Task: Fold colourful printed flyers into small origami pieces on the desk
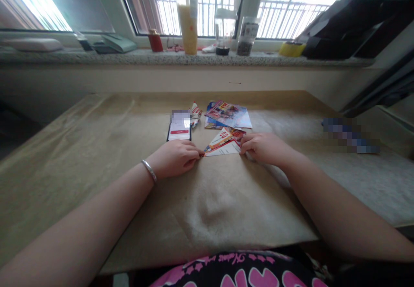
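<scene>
A sheet of printed paper (pixel 224 148), folded into pointed flaps in white, red and yellow, lies on the table between my hands. My left hand (pixel 176 156), with a silver bangle at its wrist, pinches the sharp left corner of the paper. At the paper's right end, my right hand (pixel 260 146) has thumb and fingertips closed on the edge. Just beyond my left hand lies a phone (pixel 180 126) with its screen lit. A small folded paper piece (pixel 196 113) stands beside the phone. Behind the sheet is a stack of colourful leaflets (pixel 230 114).
A tan cover lies over the table (pixel 129 118). On the granite sill (pixel 145 58) stand a tall cup with yellow contents (pixel 188 28), a red bottle (pixel 155 41), clear containers and a yellow tape roll (pixel 291 48). A blurred flat item (pixel 351 136) lies at right.
</scene>
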`<move>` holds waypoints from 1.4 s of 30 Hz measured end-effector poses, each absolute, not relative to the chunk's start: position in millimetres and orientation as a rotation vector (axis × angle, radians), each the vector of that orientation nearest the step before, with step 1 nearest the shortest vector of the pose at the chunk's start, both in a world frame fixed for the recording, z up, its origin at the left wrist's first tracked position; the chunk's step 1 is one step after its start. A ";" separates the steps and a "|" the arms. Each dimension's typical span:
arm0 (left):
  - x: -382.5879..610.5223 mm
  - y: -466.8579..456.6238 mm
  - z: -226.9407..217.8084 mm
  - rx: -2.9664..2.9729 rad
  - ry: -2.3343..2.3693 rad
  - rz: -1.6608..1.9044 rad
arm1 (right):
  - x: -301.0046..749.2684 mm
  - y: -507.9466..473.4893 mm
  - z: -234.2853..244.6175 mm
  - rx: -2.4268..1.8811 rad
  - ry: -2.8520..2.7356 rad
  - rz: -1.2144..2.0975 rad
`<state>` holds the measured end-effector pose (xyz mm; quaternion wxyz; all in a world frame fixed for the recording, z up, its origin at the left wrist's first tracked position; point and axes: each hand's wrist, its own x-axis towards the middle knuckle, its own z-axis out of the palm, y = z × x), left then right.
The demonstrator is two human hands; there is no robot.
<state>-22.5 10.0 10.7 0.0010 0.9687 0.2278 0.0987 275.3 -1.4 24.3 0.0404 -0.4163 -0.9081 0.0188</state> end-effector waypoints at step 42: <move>-6.0 -2.5 -0.2 2.579 0.713 0.490 | 260.3 7.6 -10.4 -1.199 -2.516 0.122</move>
